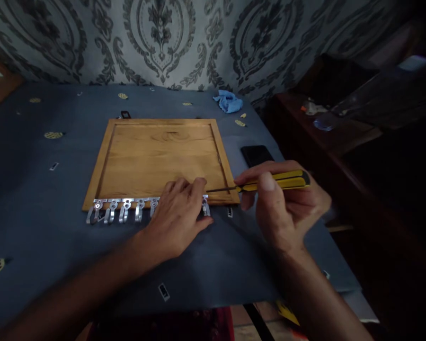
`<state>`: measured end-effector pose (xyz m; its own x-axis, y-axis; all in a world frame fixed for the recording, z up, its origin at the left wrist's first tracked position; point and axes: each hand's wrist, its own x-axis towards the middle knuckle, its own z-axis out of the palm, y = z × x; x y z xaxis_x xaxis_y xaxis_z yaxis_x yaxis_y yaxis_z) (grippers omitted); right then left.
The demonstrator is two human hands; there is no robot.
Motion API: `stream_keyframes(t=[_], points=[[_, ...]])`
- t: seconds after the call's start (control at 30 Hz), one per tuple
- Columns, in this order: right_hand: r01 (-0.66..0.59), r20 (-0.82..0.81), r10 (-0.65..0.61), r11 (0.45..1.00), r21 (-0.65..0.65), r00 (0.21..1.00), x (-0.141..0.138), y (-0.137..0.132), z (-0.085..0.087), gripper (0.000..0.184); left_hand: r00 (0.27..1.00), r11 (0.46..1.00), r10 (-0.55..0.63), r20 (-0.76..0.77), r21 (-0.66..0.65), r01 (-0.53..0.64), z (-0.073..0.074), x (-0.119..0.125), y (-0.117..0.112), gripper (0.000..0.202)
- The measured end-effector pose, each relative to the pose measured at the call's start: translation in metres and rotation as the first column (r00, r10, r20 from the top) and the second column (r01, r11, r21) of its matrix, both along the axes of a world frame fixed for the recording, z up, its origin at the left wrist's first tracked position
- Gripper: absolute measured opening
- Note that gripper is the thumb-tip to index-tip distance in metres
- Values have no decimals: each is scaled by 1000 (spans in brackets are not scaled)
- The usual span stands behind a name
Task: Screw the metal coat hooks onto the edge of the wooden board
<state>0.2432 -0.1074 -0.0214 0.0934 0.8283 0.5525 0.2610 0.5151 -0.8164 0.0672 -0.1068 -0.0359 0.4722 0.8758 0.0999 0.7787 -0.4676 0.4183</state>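
Note:
A framed wooden board (159,158) lies flat on the cloth-covered table. Along its near edge runs a metal hook rail (127,204) with several silvery hooks overhanging the edge. My left hand (177,215) rests over the right part of the rail and hides some hooks. Its fingers lie on the board, with the thumb apart on the near side. A yellow and black screwdriver (291,180) is gripped in my right hand (286,208), just right of the board. Its shaft points left over the board's near right corner, and the tip is close to the rail's right end; contact is unclear.
A black phone-like object (256,155) lies right of the board. A crumpled blue cloth (228,102) sits at the back of the blue tablecloth (39,199), before a patterned curtain (213,42). Dark reddish furniture (326,118) stands beyond the table's right edge.

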Motion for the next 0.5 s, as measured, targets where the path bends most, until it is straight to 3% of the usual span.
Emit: stream_keyframes(t=[0.27, 0.5], points=[[10, 82, -6, 999, -48, 997, -2, 3, -3, 20, 999, 1000, 18, 31, 14, -18, -5, 1, 1, 52], [43, 51, -39, 996, -75, 998, -2, 2, -1, 24, 1000, 1000, -9, 8, 16, 9, -4, 0, 0, 46]])
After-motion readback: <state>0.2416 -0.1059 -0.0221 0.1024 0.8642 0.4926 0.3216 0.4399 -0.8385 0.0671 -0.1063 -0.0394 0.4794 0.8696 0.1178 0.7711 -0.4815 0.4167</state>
